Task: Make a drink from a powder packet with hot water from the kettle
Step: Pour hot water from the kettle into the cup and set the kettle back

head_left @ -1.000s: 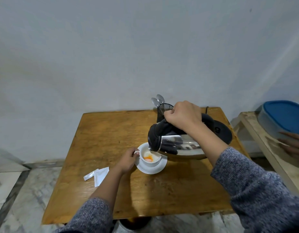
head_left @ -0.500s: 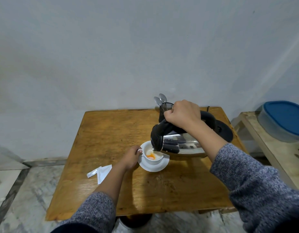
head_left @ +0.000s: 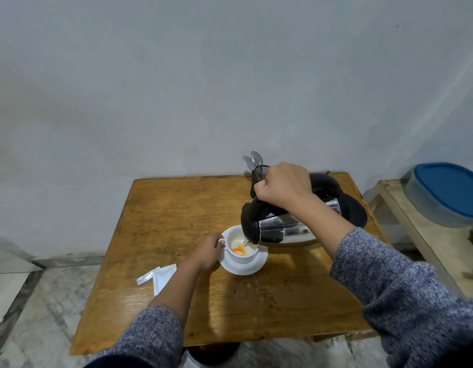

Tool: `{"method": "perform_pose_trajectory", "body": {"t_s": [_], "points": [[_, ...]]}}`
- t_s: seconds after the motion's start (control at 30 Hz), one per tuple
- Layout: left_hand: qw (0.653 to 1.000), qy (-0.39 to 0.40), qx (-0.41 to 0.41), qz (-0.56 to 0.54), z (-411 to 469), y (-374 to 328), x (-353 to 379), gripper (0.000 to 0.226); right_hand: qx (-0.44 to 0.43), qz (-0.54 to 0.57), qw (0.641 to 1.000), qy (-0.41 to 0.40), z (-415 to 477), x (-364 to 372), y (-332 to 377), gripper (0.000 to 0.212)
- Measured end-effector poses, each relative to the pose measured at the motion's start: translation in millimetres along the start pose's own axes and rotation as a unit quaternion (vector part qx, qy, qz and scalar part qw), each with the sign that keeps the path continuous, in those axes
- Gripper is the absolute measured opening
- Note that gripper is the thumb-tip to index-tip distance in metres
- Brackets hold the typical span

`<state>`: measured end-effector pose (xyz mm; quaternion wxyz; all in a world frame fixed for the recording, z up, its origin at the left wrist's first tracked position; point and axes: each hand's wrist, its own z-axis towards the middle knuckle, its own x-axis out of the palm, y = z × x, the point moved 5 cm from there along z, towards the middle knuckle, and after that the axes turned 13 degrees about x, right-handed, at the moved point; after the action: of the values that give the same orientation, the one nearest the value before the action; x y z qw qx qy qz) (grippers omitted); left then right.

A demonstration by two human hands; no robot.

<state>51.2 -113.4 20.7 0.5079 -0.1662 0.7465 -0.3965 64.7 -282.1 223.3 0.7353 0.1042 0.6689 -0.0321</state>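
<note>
Head view shows the right hand (head_left: 284, 185) clenched around the black handle of the steel kettle (head_left: 286, 228), which is tipped hard over so its black spout end hangs above the white cup (head_left: 242, 247), where orange powder sits in pale liquid. Left hand (head_left: 207, 251) grips the cup's handle, the cup standing on a white saucer (head_left: 243, 266) on the wooden table (head_left: 161, 208). Torn white packet (head_left: 158, 277) lies near the left forearm, and two spoons (head_left: 252, 162) stand in a dark holder behind the kettle.
</note>
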Motion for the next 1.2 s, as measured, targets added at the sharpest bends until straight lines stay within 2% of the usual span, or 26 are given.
{"method": "perform_pose_trajectory", "body": {"t_s": [0.2, 0.33, 0.53, 0.63, 0.87, 1.07, 1.2], "points": [[1.000, 0.007, -0.011, -0.002, 0.1, -0.2, -0.8, 0.026, -0.007, 0.017, 1.000, -0.015, -1.4, -7.9, 2.8, 0.024], [1.000, 0.007, -0.019, -0.005, -0.5, -0.2, -0.1, 0.026, -0.005, 0.009, 1.000, -0.020, -2.1, -10.8, 2.4, 0.034], [1.000, 0.003, -0.020, 0.004, 0.2, -1.0, -0.5, 0.027, 0.001, 0.008, 1.000, -0.022, -1.5, -13.7, 0.9, 0.020], [1.000, 0.006, -0.021, 0.005, 0.6, -1.8, -0.5, 0.028, 0.009, 0.007, 1.000, -0.024, -0.2, -15.0, 1.0, 0.031], [1.000, 0.014, -0.026, 0.001, 0.5, -1.3, -0.3, 0.029, -0.002, 0.008, 1.000, -0.024, -1.1, -17.4, 2.7, 0.035], [0.999, 0.015, -0.028, 0.007, 1.7, -1.6, -0.5, 0.029, -0.022, 0.008, 1.000, -0.008, -5.2, -23.8, 7.2, 0.027], [0.999, 0.021, -0.026, 0.012, 2.6, -0.2, -1.4, 0.029, -0.041, 0.003, 0.999, 0.007, -9.1, -27.1, 12.3, 0.007]]}}
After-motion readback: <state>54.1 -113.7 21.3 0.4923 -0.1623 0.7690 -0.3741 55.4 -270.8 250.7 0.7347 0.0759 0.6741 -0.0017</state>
